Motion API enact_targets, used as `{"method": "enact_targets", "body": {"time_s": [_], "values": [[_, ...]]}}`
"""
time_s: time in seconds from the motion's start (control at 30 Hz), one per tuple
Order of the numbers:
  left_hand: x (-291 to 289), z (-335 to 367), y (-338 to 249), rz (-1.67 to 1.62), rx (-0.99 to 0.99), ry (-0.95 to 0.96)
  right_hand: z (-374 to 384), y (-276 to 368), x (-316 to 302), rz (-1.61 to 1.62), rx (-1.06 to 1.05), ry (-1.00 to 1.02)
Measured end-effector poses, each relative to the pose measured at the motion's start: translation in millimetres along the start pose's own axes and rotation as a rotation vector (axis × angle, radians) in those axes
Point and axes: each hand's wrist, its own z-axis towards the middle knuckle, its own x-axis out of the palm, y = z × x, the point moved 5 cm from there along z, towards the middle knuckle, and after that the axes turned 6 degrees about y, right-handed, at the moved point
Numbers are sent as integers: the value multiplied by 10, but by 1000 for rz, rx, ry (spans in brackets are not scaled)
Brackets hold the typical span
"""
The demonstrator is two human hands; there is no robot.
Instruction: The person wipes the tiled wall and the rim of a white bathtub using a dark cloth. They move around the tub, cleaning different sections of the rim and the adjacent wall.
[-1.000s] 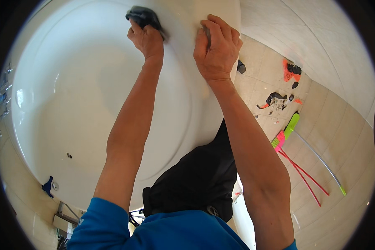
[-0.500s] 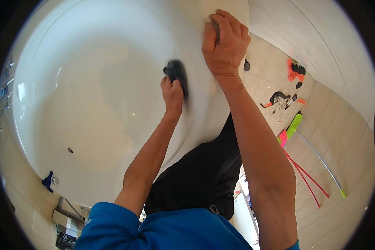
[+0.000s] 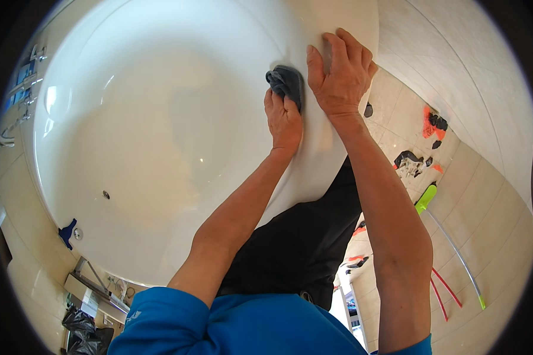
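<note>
A large white bathtub (image 3: pixel 154 130) spreads below and ahead of me. My left hand (image 3: pixel 284 129) reaches inside it, fingers closed on a bunched dark grey cloth (image 3: pixel 288 84) pressed against the inner wall on the right. Just beyond and to the right, my right hand (image 3: pixel 343 83) rests on the tub's rim with its fingers apart and nothing in it. The underside of the cloth is hidden.
Near the round drain (image 3: pixel 106 194) lies a dark blue item (image 3: pixel 67 234) on the left rim. On the tiled floor to the right are scraps of black and orange material (image 3: pixel 407 160), a lime-green tool head (image 3: pixel 426 198) with a long pole, and red handles (image 3: pixel 447 287).
My left hand has moved the cloth up and rightward along the tub's inner wall, closer to my right hand. The right hand's fingers have spread further. The view has shifted a little.
</note>
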Motion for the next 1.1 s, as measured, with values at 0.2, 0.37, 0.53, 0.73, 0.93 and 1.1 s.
{"method": "enact_targets", "body": {"time_s": [0.2, 0.37, 0.53, 0.73, 0.93, 1.1], "values": [[-219, -290, 880, 176, -247, 57, -10, -43, 49, 30, 52, -3], [-491, -674, 1847, 247, -610, 173, -31, -56, 60, 27, 46, -8], [-303, -522, 1107, 43, -433, 132, -28, -60, 68, -13, 59, 57], [-85, -546, 131, 129, 2, 149, -30, -47, 77, -8, 45, 93], [-291, -819, 612, 245, -37, 298, -323, 212, 7, -82, -23, 250], [-387, -1026, 797, 220, -52, 378, -772, 424, -148, -119, -33, 341]]}}
